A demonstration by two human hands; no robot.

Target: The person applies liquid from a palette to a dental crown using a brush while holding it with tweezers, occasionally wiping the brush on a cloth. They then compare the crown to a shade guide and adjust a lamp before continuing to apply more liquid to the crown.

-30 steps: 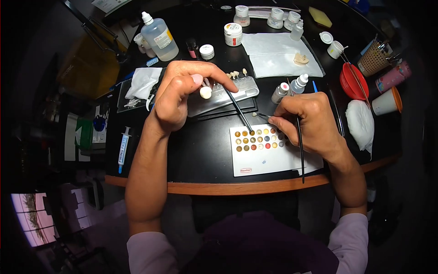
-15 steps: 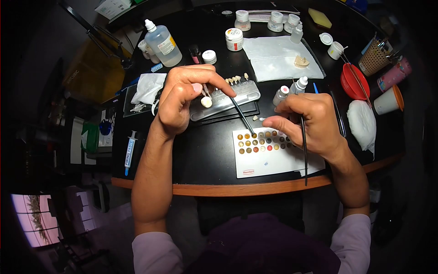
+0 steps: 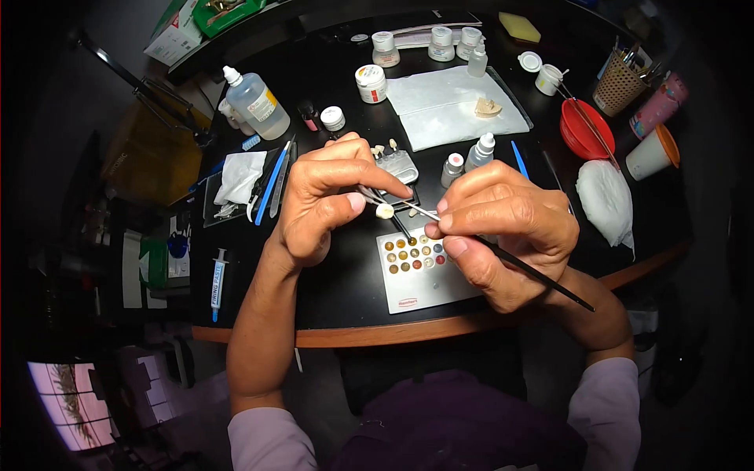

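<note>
Small, rounded tooth-like piece (image 3: 385,210) (ivory white, faintly yellowish), at the end of a slender holder (image 3: 366,191) pinched in the left hand (image 3: 322,200), near the far edge of the palette (image 3: 408,286). The right hand (image 3: 514,228) pinches a dark-handled brush (image 3: 550,283), its tip near the piece.

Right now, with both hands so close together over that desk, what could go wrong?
The small white piece held out by the left hand is tiny and might slip. The slim brush in the right hand ends close to it, so a jolt could jab it. If the right hand dips, it might smudge the coloured wells on the palette.
</note>
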